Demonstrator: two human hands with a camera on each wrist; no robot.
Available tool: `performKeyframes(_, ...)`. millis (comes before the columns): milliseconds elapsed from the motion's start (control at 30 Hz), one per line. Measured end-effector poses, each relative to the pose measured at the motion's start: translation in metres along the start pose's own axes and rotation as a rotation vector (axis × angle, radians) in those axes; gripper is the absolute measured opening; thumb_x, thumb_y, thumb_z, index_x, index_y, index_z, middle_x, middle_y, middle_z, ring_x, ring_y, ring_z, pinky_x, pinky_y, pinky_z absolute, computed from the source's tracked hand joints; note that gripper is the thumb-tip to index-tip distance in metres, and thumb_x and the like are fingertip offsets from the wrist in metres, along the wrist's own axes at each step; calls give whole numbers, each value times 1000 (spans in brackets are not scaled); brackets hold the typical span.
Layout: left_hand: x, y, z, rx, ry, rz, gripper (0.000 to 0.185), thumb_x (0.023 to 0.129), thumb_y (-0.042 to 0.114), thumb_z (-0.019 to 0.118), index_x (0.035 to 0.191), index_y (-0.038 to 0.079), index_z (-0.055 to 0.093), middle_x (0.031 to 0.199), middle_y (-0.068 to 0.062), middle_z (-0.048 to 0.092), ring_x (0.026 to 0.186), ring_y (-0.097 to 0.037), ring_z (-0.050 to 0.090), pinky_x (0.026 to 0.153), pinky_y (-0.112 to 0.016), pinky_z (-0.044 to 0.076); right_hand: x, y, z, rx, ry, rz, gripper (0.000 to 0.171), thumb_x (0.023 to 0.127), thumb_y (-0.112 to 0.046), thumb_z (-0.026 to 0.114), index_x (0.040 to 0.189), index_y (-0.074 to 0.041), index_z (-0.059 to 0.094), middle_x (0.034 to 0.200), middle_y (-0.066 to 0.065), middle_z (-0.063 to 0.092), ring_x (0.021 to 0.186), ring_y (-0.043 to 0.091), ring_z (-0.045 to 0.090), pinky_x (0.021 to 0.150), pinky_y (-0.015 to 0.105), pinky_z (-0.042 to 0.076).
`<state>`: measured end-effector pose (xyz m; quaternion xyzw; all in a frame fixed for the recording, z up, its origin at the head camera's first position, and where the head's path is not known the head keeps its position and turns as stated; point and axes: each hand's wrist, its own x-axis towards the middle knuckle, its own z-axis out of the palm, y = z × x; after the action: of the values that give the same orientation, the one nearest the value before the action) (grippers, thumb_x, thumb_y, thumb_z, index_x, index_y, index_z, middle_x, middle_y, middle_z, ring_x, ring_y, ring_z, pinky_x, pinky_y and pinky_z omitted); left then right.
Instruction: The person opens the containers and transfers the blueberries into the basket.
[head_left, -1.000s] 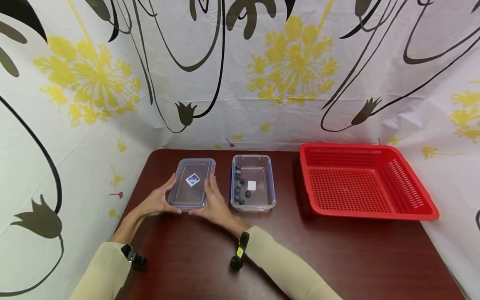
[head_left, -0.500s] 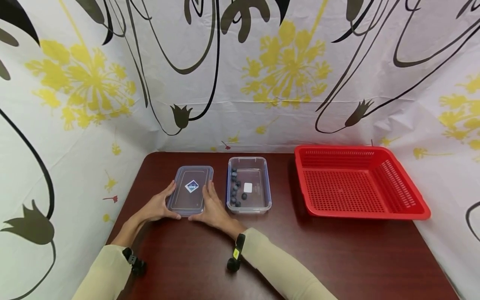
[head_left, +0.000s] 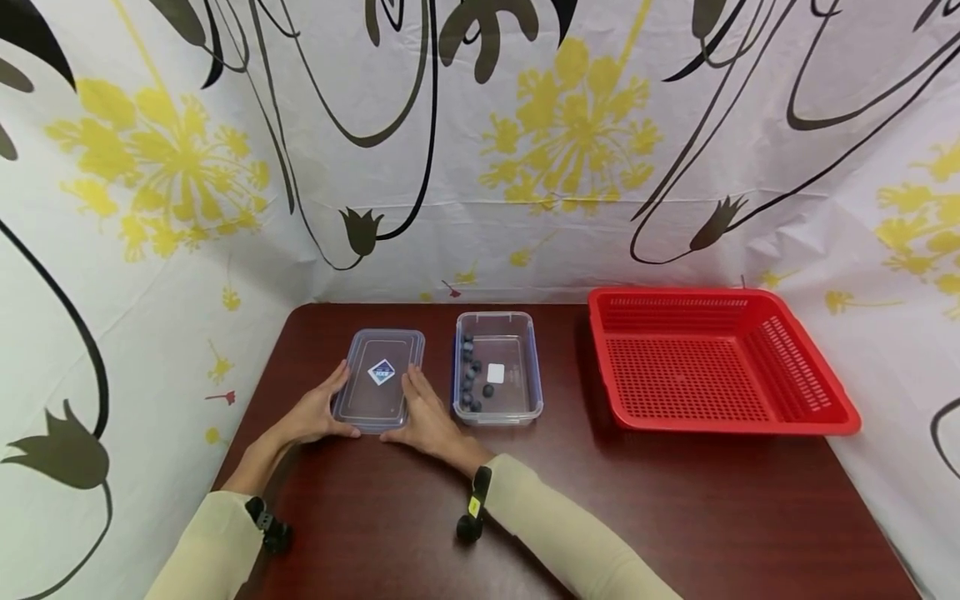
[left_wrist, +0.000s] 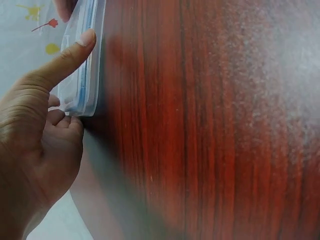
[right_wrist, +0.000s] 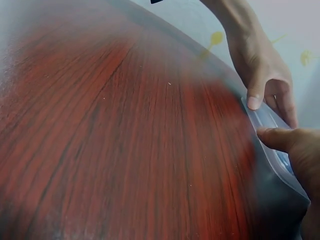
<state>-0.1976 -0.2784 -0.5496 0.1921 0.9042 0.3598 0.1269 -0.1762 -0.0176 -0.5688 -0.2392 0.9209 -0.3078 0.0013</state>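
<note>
A clear plastic container lid (head_left: 363, 392) with a blue-and-white diamond label lies flat at the table's left. My left hand (head_left: 315, 412) grips its left near corner, fingers along the left side and thumb at the near edge. From the other side my right hand (head_left: 431, 421) holds it, fingers along the right edge and thumb at the near edge. Up close in the left wrist view, the left thumb (left_wrist: 67, 60) presses the rim. Just right of the lid stands an open clear plastic box (head_left: 517, 400), with several blueberries (head_left: 468, 375) along its left side.
A large red plastic basket (head_left: 611, 375) with a mesh bottom stands on the right of the dark wooden table (head_left: 570, 500). Patterned white cloth (head_left: 300, 208) rises behind and beside the table. Black cameras are strapped to both wrists.
Over the last second the lid has shifted slightly towards me in both hands, relative to the box. The head view has also moved a little. Box and basket stay put.
</note>
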Motion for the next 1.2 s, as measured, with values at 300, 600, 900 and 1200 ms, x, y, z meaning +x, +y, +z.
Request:
performKeyframes(300,-8,1,-5,18,39,9,123,76,28,97,163,-11,20,171,-35,12,153,-58,23,118,-72,28,-16,-16,-16,-15,-41,-132,116,77,-50,95,158,10,39,169,29,28,154,43,37,121,44,38)
performKeyframes(600,-4,9,-10,51,85,29,115,83,31,92,163,-11,21,171,-33,16,154,-56,24,118,-73,27,-36,-21,-55,-18,-67,-212,115,76,-51,95,161,3,39,170,20,34,151,36,43,121,43,39)
performKeyframes(900,8,23,-8,38,70,31,114,84,30,91,165,-7,19,173,-30,15,156,-53,23,120,-71,28,-52,-4,-108,-7,-38,-230,111,75,-48,96,159,2,43,164,17,45,149,33,46,121,44,40)
performKeyframes(1200,24,50,2,26,31,124,114,85,33,90,166,-4,19,174,-27,12,158,-50,17,122,-70,24,-53,44,-158,-41,-45,-259,102,78,-43,95,156,4,48,157,20,52,143,35,52,114,49,47)
